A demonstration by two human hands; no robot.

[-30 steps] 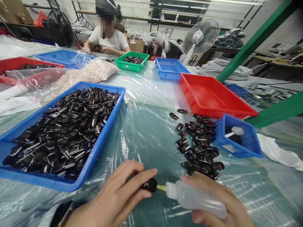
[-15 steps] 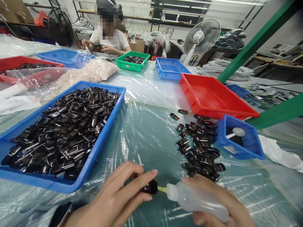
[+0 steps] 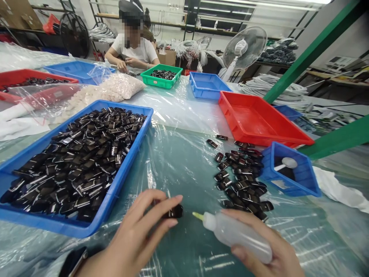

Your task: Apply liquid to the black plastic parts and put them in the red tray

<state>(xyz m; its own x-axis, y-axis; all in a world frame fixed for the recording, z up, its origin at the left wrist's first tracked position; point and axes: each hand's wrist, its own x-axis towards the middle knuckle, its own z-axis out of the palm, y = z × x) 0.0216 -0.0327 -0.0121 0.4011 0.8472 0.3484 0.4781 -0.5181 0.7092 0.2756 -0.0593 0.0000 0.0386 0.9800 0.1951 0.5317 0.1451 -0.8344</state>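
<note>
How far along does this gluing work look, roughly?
Seemingly done: a loose pile of black pieces on the table. In hand: the left hand pinches one black piece; the right hand holds a squeeze bottle, nozzle apart from it. Left: a heaped big blue tray.

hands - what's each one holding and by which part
Left hand pinches a small black part by its end, between thumb and fingers. Right hand grips the squeeze bottle around its body, nozzle free.
</note>
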